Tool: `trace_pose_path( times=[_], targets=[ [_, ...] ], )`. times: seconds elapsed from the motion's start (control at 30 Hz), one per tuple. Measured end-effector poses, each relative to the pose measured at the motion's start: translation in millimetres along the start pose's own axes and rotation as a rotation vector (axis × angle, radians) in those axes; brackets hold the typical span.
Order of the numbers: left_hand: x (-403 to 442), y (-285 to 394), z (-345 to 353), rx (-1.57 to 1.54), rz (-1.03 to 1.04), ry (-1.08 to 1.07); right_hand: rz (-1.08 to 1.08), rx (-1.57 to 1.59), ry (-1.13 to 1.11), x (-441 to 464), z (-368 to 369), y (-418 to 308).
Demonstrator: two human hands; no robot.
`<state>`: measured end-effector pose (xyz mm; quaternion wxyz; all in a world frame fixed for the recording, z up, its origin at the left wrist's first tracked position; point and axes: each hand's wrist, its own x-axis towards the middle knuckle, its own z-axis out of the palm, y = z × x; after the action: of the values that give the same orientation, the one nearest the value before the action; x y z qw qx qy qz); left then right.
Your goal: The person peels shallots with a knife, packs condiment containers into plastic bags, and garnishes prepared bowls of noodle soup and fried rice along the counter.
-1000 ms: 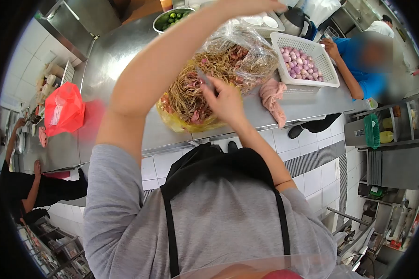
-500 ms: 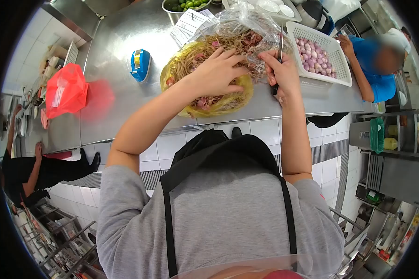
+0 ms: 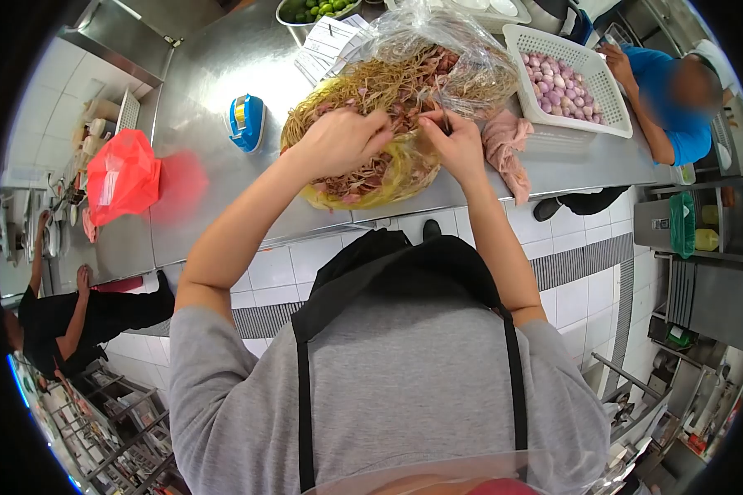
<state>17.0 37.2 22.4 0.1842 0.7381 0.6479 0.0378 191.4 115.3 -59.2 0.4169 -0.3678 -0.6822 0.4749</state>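
Dry brown roots and reddish peelings [image 3: 330, 99] fill a yellow plastic bag [image 3: 380, 191] on the steel table, with a clear plastic bag [image 3: 479, 54] over their right part. Over the left part of the heap is my left hand [image 3: 347, 142], its fingers curled together; what they hold, if anything, is too small to tell. Close to its right, my right hand [image 3: 454, 144] is closed around a knife, whose dark part shows between the fingers. A pink cloth [image 3: 506, 151] lies right of my right hand.
A white basket [image 3: 615, 115] of small purple onions stands at the right, near a person in blue [image 3: 677, 91]. A blue tape dispenser [image 3: 246, 122], papers [image 3: 326, 49], a metal bowl of green limes [image 3: 299, 31] and a red bag [image 3: 124, 177] are on the steel table [image 3: 198, 82]. Another person stands far left.
My left arm has come down from high across the table, and its hand has curled over the heap. My right hand first moved right with the knife, then back left to the heap.
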Motion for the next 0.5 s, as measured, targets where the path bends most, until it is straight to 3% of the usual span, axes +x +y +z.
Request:
trace_pose_path(
  times=[0.07, 0.13, 0.17, 0.23, 0.27, 0.33, 0.5],
  targets=[
    [20, -1, 4, -0.08, -0.04, 0.124, 0.064, 0.051, -0.076, 6, 8, -15],
    [48, -7, 7, -0.049, 0.287, 0.716, 0.093, 0.121, -0.11, 0, 11, -20],
    [62, -11, 4, -0.048, 0.285, 0.728, 0.187, 0.143, -0.088, -6, 11, -22],
    [85, -16, 2, 0.139, 0.29, 0.228, 0.301, 0.188, -0.053, -18, 12, -19],
    [94, -15, 5, 0.137, 0.283, 0.236, 0.296, 0.183, -0.061, -22, 13, -12],
    [105, -10, 10, 0.383, 0.15, -0.041, 0.232, 0.153, -0.081, -27, 14, -2],
    [107, -27, 22, 0.406, 0.224, -0.061, 0.23, 0.114, -0.076, -35, 17, -2]
  ],
)
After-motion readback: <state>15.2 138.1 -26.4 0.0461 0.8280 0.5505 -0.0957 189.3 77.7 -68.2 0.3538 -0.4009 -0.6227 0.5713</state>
